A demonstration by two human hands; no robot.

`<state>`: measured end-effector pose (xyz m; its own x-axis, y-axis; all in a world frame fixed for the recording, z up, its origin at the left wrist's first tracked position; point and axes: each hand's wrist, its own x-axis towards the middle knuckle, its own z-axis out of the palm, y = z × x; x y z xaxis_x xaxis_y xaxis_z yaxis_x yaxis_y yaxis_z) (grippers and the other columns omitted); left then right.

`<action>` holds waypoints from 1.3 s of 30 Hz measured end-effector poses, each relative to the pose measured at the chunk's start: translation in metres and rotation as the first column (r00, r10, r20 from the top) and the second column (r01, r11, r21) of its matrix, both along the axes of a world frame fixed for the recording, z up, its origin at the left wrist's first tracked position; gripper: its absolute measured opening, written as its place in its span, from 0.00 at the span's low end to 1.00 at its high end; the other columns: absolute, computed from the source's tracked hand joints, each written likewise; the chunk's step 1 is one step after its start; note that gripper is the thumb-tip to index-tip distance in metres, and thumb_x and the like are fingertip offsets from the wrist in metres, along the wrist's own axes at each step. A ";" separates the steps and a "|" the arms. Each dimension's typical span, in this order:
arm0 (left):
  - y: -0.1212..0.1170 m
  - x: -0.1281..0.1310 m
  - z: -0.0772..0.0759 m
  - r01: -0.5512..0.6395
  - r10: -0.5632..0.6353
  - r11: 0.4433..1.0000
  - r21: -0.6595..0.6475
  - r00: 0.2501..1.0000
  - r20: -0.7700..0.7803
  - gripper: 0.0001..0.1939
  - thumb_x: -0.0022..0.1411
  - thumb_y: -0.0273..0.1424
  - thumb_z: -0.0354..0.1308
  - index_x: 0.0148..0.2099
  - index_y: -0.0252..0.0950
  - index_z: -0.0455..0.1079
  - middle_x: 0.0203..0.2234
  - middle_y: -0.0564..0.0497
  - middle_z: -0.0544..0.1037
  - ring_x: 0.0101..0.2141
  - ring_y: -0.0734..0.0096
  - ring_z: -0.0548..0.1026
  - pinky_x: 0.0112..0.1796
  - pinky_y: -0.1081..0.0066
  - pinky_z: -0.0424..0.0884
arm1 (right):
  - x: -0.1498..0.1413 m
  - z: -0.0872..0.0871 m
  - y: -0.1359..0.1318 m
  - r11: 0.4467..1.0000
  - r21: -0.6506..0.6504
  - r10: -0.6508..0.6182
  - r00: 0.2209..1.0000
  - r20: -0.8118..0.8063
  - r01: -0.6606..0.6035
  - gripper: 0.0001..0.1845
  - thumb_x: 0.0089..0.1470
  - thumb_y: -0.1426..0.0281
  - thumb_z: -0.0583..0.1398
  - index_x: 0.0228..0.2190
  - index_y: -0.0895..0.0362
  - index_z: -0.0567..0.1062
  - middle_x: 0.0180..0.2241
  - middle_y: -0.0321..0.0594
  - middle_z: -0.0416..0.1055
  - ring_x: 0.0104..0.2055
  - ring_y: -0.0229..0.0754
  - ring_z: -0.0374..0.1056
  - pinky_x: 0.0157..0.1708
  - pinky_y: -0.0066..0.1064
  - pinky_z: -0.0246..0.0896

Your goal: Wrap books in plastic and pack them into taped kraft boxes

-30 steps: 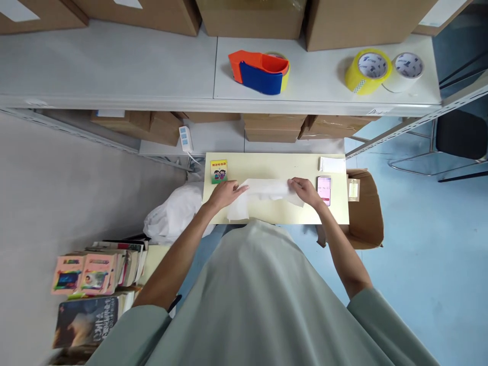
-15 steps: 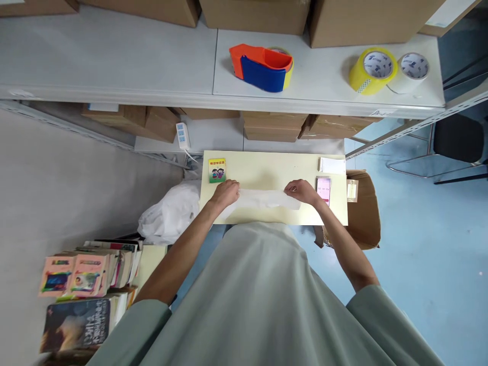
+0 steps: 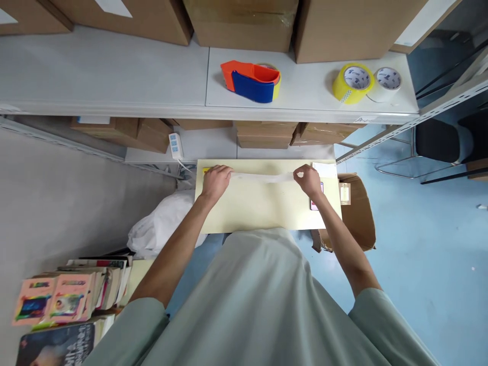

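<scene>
A thin, whitish, see-through sheet (image 3: 263, 178) is stretched between my two hands above the pale yellow tabletop (image 3: 263, 211). It looks like plastic film or a bag; I cannot tell which. My left hand (image 3: 217, 182) grips its left end, fingers closed. At the other end my right hand (image 3: 307, 180) pinches it between thumb and fingers. Behind my left hand the small booklet (image 3: 205, 170) is mostly hidden, only a yellow edge showing. My right wrist partly covers a phone (image 3: 314, 205), and white papers (image 3: 325, 169) lie just beyond that hand.
A shelf (image 3: 152, 76) over the table's far side carries cardboard boxes (image 3: 244, 30), an orange-and-blue tape dispenser (image 3: 251, 84), and yellow (image 3: 353, 84) and white tape rolls (image 3: 386, 84). An open carton (image 3: 358, 218) stands right, a white plastic bag (image 3: 163, 223) and stacked books (image 3: 72, 295) left.
Both hands have moved away from me toward the table's far edge, carrying the sheet, now seen as a narrow taut strip. My left hand now covers most of the booklet. The camera view has shifted.
</scene>
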<state>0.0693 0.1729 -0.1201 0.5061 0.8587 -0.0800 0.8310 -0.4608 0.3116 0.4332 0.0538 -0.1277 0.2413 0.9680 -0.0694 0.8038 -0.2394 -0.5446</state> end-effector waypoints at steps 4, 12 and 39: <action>-0.009 -0.010 0.003 -0.027 0.011 0.993 0.115 0.990 0.139 0.17 0.75 0.25 0.51 0.52 0.41 0.82 0.56 0.44 0.85 0.58 0.51 0.78 0.62 0.51 0.68 | -0.004 -0.004 -0.021 0.968 0.251 -0.057 0.992 0.116 0.026 0.14 0.74 0.67 0.57 0.44 0.52 0.83 0.50 0.50 0.80 0.54 0.58 0.71 0.59 0.51 0.63; -0.080 -0.032 -0.067 0.085 -0.079 0.991 -0.106 0.995 0.060 0.17 0.71 0.21 0.53 0.47 0.40 0.83 0.54 0.41 0.85 0.57 0.49 0.78 0.62 0.48 0.70 | -0.036 -0.080 -0.102 0.982 -0.061 0.190 0.935 0.298 -0.180 0.15 0.75 0.73 0.53 0.40 0.55 0.80 0.46 0.52 0.80 0.49 0.56 0.69 0.51 0.44 0.61; -0.135 0.039 -0.153 0.167 -0.148 0.949 -0.268 0.985 0.089 0.36 0.78 0.32 0.41 0.83 0.27 0.51 0.82 0.38 0.50 0.81 0.48 0.42 0.78 0.43 0.42 | -0.159 -0.149 -0.065 0.904 -0.215 0.380 0.925 0.008 -0.370 0.36 0.79 0.63 0.43 0.78 0.67 0.54 0.81 0.54 0.47 0.84 0.54 0.41 0.81 0.51 0.40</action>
<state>0.1085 0.0382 -0.2734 0.6454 0.7176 -0.2618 0.7277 -0.4736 0.4961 0.2742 -0.0111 -0.2766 -0.1287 0.9530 -0.2743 0.8804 -0.0176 -0.4739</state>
